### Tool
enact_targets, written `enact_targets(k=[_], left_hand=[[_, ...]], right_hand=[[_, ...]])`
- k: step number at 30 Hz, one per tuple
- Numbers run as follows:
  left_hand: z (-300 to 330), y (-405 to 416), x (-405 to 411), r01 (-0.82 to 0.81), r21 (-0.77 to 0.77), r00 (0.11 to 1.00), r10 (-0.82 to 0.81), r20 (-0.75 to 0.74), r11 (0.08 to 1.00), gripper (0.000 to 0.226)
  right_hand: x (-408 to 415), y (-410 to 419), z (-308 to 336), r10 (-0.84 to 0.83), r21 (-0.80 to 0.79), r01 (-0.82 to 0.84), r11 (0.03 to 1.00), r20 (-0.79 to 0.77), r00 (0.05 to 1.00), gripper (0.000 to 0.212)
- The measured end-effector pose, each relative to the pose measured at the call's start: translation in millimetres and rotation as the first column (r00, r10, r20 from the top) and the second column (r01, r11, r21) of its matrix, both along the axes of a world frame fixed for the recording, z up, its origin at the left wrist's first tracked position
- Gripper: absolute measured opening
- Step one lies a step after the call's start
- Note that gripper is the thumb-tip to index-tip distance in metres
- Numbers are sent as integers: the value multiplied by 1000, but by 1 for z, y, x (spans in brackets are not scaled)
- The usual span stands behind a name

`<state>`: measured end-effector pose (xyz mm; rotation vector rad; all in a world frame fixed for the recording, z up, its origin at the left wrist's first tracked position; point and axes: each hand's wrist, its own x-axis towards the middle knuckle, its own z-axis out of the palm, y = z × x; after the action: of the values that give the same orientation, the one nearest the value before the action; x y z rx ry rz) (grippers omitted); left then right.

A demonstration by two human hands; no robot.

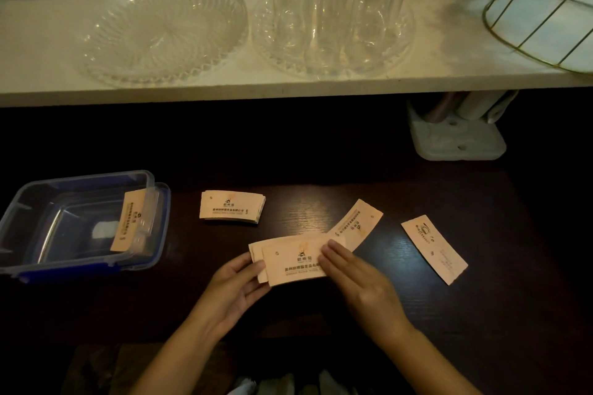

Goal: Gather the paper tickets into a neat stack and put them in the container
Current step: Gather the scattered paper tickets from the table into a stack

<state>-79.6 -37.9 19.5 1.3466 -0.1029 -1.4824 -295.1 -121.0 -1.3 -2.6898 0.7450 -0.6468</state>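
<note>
Pale orange paper tickets lie on a dark wooden table. My left hand (pixel 236 280) grips the left end of a small bundle of tickets (pixel 290 258), and my right hand (pixel 356 279) rests flat on its right end. One angled ticket (pixel 361 223) pokes out from under the bundle. A neat stack of tickets (pixel 231 206) sits further back. A single ticket (pixel 433 248) lies alone at the right. The clear plastic container (pixel 38 199) with a blue rim stands at the left, and one ticket (pixel 130 220) leans against its right wall.
A white shelf (pixel 224 86) runs above the table with a clear glass dish (pixel 160 32), a second dish holding a tall ribbed glass vase (pixel 337 9), and a gold wire basket (pixel 539 19). A pale plastic holder (pixel 459 135) sits below the shelf at the right.
</note>
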Motion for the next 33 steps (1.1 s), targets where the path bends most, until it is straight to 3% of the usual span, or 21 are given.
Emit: enact_targets(k=[2, 4, 5, 7, 9, 10, 13, 17, 19, 22, 24, 26, 28, 33], left_hand=[[-1, 0, -4, 1, 1, 998, -2, 69, 1000, 21], [-2, 0, -6, -5, -4, 991, 6, 132, 1000, 22], [-2, 1, -7, -2, -9, 988, 4, 154, 1000, 22], [-3, 1, -7, 10, -15, 985, -7, 174, 1000, 23], [-4, 1, -8, 29, -6, 986, -28, 165, 1000, 24], [-5, 1, -9, 42, 0, 987, -42, 154, 999, 25], [-6, -1, -11, 74, 12, 985, -75, 157, 997, 25], [-9, -3, -13, 57, 37, 971, -64, 228, 998, 25], [-11, -1, -11, 0, 47, 974, -11, 227, 999, 24], [-13, 7, -2, -92, 70, 966, 72, 248, 993, 22], [-13, 13, 2, -145, 82, 957, 119, 265, 986, 22], [-14, 18, 6, -185, 93, 953, 155, 261, 978, 25], [-13, 22, 8, -204, 97, 952, 174, 253, 974, 27], [-13, 28, 11, -228, 88, 944, 198, 265, 970, 34]], right_hand=[[2, 7, -6, 18, 48, -19, 999, 14, 1000, 64], [1, 12, -9, -76, 319, 39, 947, 103, 992, 69], [2, 15, -7, -210, 513, 102, 853, 157, 965, 70], [6, 16, -2, -529, 851, 140, 507, 179, 829, 65], [11, 12, 1, -675, 990, -31, 139, 117, 729, 59], [11, 8, 0, -693, 995, -78, 65, 102, 713, 51], [13, 2, 2, -705, 996, -19, 86, 74, 705, 31], [14, -1, -3, -675, 998, -26, 54, 56, 735, 22], [9, -17, -10, -687, 993, 74, 94, 11, 727, 17], [-2, -59, -21, -732, 755, 560, 341, -160, 662, 41], [-2, -78, -23, -737, 516, 759, 398, -313, 599, 63], [6, -85, -27, -724, 436, 817, 376, -411, 553, 89], [13, -88, -32, -687, 380, 825, 418, -462, 561, 104], [11, -98, -33, -605, 226, 786, 575, -529, 595, 84]])
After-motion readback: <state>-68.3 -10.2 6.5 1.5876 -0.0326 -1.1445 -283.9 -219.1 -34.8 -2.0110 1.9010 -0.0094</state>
